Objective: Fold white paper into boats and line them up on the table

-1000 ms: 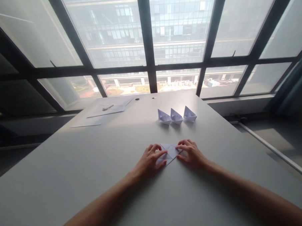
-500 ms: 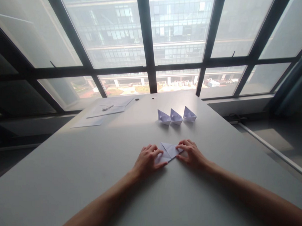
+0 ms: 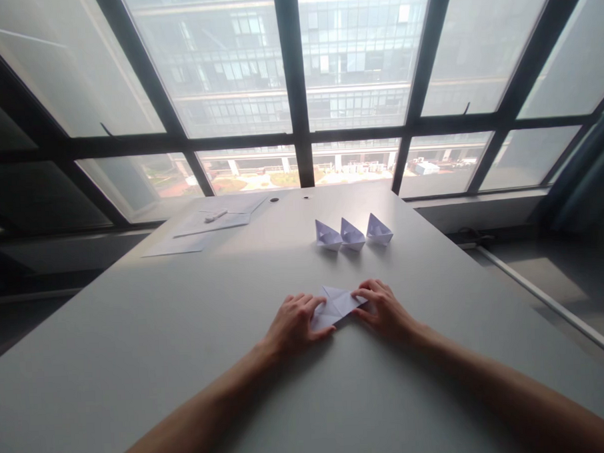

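A folded piece of white paper point(image 3: 338, 304) lies on the white table point(image 3: 187, 338) between my hands, one pointed corner facing the windows. My left hand point(image 3: 297, 320) grips its left end, with the thumb along the near edge and the fingers on top. At the right end, my right hand point(image 3: 380, 308) pinches the paper between thumb and forefinger. Beyond my hands stand three folded paper boats: a left one point(image 3: 328, 236), a middle one point(image 3: 352, 235) close beside it, and a right one point(image 3: 379, 230) slightly apart.
Several flat paper sheets point(image 3: 187, 243) lie at the table's far left, with a small white object point(image 3: 215, 216) on top, its kind unclear. Near the far edge is a round dark hole point(image 3: 274, 200). Tall framed windows point(image 3: 245, 62) rise behind the table.
The folded paper has shifted very slightly under my fingers, and its crease lines look a little different. Both hands stay nearly in place; the boats have not moved.
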Demonstrator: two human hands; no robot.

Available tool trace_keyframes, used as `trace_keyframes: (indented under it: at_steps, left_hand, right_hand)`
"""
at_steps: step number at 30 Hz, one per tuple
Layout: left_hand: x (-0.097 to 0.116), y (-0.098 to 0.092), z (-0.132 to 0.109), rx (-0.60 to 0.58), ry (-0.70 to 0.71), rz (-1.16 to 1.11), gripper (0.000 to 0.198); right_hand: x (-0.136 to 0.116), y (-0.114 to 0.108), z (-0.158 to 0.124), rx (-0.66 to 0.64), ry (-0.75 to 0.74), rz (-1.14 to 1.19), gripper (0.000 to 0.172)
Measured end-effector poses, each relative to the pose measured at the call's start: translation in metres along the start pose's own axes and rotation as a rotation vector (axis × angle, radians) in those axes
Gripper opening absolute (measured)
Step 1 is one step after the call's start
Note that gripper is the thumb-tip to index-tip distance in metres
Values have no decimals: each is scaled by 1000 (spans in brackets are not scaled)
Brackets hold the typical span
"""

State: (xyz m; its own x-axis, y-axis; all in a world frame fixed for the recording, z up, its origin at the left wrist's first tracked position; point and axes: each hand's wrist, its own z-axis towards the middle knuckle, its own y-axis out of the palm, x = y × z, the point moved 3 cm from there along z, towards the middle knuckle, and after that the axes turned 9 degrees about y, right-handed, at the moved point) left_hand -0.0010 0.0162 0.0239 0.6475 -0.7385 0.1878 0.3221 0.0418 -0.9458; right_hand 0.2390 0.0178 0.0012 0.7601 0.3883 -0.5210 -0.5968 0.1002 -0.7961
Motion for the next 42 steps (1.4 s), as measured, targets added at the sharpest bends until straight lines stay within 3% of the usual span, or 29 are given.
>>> trace_keyframes:
  at_steps: [12, 21, 30, 38, 42]
  left_hand:
    - [-4, 2, 0, 67, -15, -116, 37]
    - [-7, 4, -1, 113, -34, -198, 35]
    - [-10, 5, -1, 106, 2, -474, 53]
    - [-16, 7, -2, 95, -23, -559, 51]
    - [-21, 5, -4, 163, -86, -631, 65]
  right_hand:
    - [5, -2, 3, 47, -49, 241, 31]
    - [1, -10, 4, 167, -76, 382, 21]
    - [-1, -10, 3, 299, -41, 564, 36]
    - [-11, -14, -2, 270, -98, 488, 34]
    - [-13, -15, -3, 262, -155, 464, 33]
